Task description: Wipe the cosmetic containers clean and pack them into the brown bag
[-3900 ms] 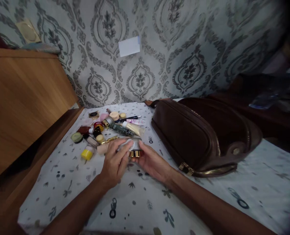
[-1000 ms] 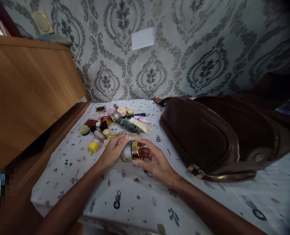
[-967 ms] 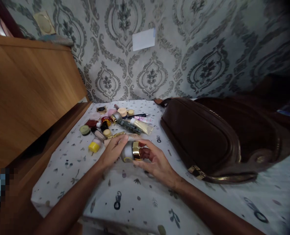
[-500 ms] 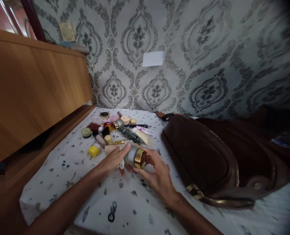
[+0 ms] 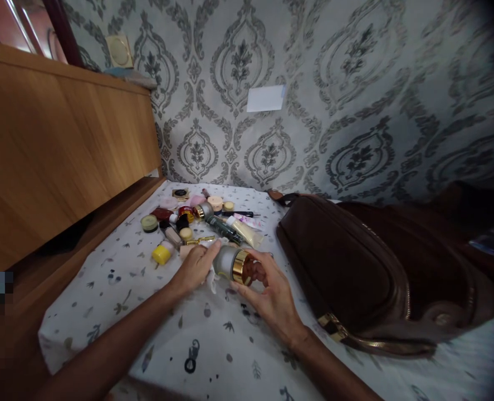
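Observation:
My right hand [image 5: 267,292] grips a small frosted jar [image 5: 228,262] with a gold band and a dark lid, held on its side just above the patterned sheet [image 5: 213,345]. My left hand [image 5: 194,268] presses a white wipe [image 5: 210,274] against the jar's pale end, fingers closed over it. Just behind both hands lies a cluster of cosmetics [image 5: 188,220]: little pots, tubes and bottles, among them a yellow-capped pot [image 5: 161,254] and a cream tube [image 5: 244,231].
A large brown zipped bag [image 5: 355,267] lies to the right on the sheet. A wooden headboard and ledge [image 5: 63,161] run along the left. Patterned wallpaper with a white card [image 5: 265,98] stands behind.
The jar has turned in my hands from flat to lying on its side, and the wipe has moved to its pale end. The camera has shifted up and left.

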The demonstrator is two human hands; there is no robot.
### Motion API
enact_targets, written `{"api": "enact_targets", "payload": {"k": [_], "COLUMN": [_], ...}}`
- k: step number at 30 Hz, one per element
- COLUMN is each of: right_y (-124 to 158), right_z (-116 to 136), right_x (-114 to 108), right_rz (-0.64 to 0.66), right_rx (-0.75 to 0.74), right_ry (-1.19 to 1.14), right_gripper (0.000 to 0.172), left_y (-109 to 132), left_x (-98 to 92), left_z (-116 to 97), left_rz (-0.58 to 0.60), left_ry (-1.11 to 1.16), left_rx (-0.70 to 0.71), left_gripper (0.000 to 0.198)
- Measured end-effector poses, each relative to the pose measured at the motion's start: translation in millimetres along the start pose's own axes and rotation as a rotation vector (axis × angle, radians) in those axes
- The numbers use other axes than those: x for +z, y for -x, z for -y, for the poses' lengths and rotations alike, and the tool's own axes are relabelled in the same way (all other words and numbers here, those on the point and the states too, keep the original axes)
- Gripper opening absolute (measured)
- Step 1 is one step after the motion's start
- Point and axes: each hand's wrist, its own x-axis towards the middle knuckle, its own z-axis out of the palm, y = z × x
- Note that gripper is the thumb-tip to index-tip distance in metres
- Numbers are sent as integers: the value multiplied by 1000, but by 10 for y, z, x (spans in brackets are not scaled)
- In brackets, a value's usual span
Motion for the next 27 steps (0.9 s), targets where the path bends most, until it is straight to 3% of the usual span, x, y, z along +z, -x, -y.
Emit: {"api": "enact_targets", "payload": {"k": [4,10,14,18,20,22,24,27], "right_y": [-10,-32,-63,-65,-57,-57,-71,-118], "right_z": [12,57,105,135,136,136,137,141], "right_x": [18,12,-17,-20,-6,8,15,-3], "right_rz": [-16,0,-17,-16,-10,-11,-34,-107], "right_rx": [48,262,339,379,411,464,528,628], "right_ry": [-125,-413,-525,-563,-613,-709,-827,-990], "right_gripper": [61,61,56,47,44,41,39,38], "left_y": [-2,-14,-28,-26,-7,22,53,83], "left_x": [9,-24,-72,-83,-74,-60,-42,-12], "left_z": [23,-8,-29,-7,-6,-12,-17,-9], "left_rz": [-110,-190,-136,-102,-131,-122,-47,47], "left_ry": [128,281,383,337,249,128,10,-116], "left_rx": [-114,-144,-65,-4,104,299,490,663], "left_gripper": [51,28,40,34,31,32,40,54]}}
